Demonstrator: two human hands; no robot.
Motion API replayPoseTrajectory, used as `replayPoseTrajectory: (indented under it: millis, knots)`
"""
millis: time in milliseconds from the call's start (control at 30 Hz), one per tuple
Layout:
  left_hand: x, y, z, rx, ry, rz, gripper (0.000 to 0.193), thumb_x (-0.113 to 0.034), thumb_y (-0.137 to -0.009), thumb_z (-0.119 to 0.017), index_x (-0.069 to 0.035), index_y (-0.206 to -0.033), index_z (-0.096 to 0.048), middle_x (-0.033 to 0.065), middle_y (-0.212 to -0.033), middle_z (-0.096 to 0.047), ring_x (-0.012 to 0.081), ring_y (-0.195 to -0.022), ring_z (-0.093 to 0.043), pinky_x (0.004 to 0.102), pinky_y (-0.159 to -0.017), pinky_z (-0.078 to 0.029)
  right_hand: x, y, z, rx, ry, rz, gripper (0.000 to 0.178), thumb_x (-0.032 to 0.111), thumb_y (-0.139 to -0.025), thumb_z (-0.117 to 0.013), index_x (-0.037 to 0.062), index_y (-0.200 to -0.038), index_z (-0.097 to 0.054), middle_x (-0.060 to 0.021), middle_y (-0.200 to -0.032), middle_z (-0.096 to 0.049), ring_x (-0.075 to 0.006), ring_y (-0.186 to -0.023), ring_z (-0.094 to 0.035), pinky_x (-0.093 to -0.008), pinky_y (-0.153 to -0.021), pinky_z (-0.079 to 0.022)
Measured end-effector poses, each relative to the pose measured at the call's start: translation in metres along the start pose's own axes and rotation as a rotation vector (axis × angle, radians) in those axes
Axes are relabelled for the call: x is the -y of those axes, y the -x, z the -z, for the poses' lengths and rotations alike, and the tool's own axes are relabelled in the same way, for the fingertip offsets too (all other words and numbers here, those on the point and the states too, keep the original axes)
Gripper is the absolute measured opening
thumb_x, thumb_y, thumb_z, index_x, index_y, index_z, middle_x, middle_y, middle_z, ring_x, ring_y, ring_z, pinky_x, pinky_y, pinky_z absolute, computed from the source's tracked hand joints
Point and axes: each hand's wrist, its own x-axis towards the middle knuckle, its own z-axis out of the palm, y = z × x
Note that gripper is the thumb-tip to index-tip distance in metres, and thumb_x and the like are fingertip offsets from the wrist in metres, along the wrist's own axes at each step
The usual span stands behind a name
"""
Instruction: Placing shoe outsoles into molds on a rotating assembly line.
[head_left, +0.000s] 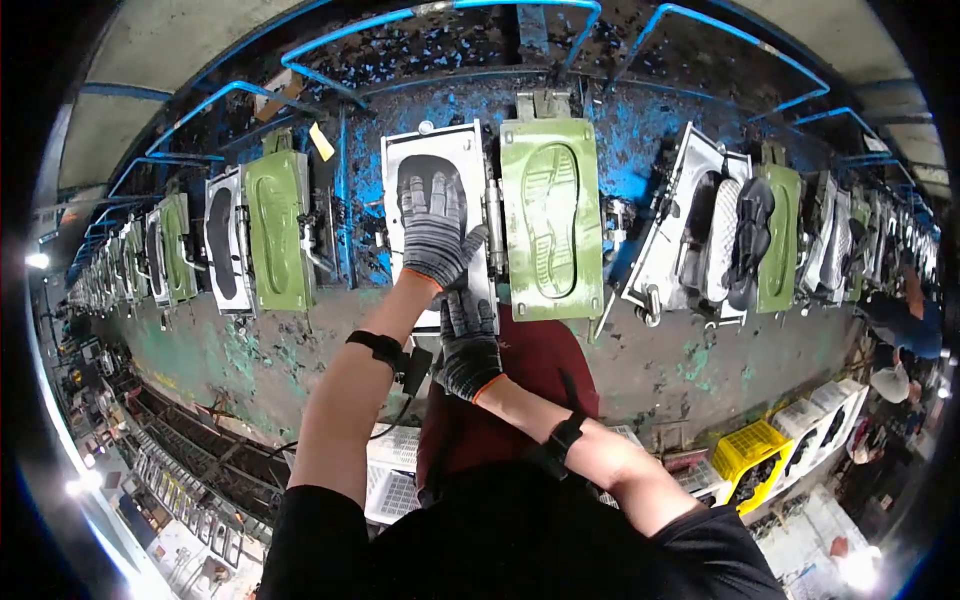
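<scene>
Silver metal rims a rectangular mould half (240,301) toward the left, a long dark sole shape (220,240) lying inside it. Just beside it stands a pale green rectangular plate (278,230) with a sole-shaped recess, and right of that a small yellow paper tag (321,142) hangs near blue-painted metal.

Next comes a larger silver metal mould plate (440,142), holding a black rounded sole-shaped piece (425,166) in its upper part. The left hand (437,235), in a grey-and-black striped knit glove, lies flat over that piece, fingers extended and away from the body. Below it, the right hand (470,345), in a darker striped glove, is likewise open, its fingers over the plate's near end; whether it presses there I cannot tell.

Hinged at the right is a green plate with a patterned sole recess (550,220). Further right, a tilted silver mould frame (660,245) stands beside a white textured sole form (721,240) and a glossy black sole-shaped part (750,245). Nearer the lower right sits a yellow plastic basket (733,462) of dark pieces.
</scene>
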Motion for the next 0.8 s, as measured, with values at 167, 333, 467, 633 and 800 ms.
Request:
replayPoseTrajectory:
  millis: [167, 333, 467, 633, 800]
  knots:
    - [-0.007, -0.001, 0.008, 0.036, -0.029, 0.049, 0.096, -0.068, -0.095, -0.046, 0.002, -0.159, -0.033, 0.0272, -0.164, -0.030, 0.0564, -0.149, -0.020, 0.0697, -0.121, -0.006, 0.008, -0.004, 0.017, 0.086, -0.062, -0.006, 0.114, 0.048, -0.076, -0.076, -0.0105, -0.158, -0.022, -0.0324, -0.165, -0.020, -0.0487, -0.154, -0.019, -0.0637, -0.125, -0.012]
    - [0.017, 0.007, -0.014, -0.072, 0.083, 0.046, 0.096, -0.064, -0.090, -0.053, 0.003, -0.157, -0.038, 0.0248, -0.162, -0.032, 0.0548, -0.149, -0.020, 0.0674, -0.122, -0.008, 0.018, -0.005, 0.027, 0.274, -0.084, -0.114, 0.081, 0.049, -0.077, -0.073, -0.0021, -0.137, -0.055, -0.0295, -0.150, -0.046, -0.0432, -0.144, -0.039, -0.0594, -0.114, -0.032]
    - [0.008, 0.000, 0.000, -0.112, 0.165, 0.036, 0.086, -0.064, -0.093, -0.052, -0.003, -0.154, -0.045, 0.0199, -0.159, -0.039, 0.0540, -0.147, -0.025, 0.0674, -0.122, -0.011, 0.019, 0.007, -0.003, 0.657, -0.209, -0.431, 0.053, 0.034, -0.080, -0.072, 0.0061, -0.125, -0.067, -0.0240, -0.118, -0.070, -0.0364, -0.110, -0.069, -0.0478, -0.093, -0.054]
    - [0.051, -0.015, 0.001, -0.316, 0.517, 0.170, 0.065, -0.057, -0.093, -0.062, -0.008, -0.135, -0.064, 0.0168, -0.133, -0.059, 0.0367, -0.127, -0.051, 0.0532, -0.108, -0.039, -0.037, 0.000, 0.000, 0.489, 0.032, 0.028, 0.047, 0.026, -0.087, -0.065, 0.0102, -0.131, -0.066, -0.0197, -0.118, -0.072, -0.0372, -0.110, -0.069, -0.0463, -0.093, -0.055]
    - [0.163, 0.023, -0.155, 0.228, 2.162, 1.349, 0.073, -0.068, -0.100, -0.043, -0.014, -0.147, -0.056, 0.0136, -0.136, -0.066, 0.0292, -0.114, -0.065, 0.0415, -0.099, -0.050, 0.003, 0.009, 0.001, 0.482, 0.074, -0.162, 0.050, 0.015, -0.079, -0.067, 0.0187, -0.129, -0.068, -0.0199, -0.118, -0.070, -0.0321, -0.109, -0.069, -0.0472, -0.088, -0.056]
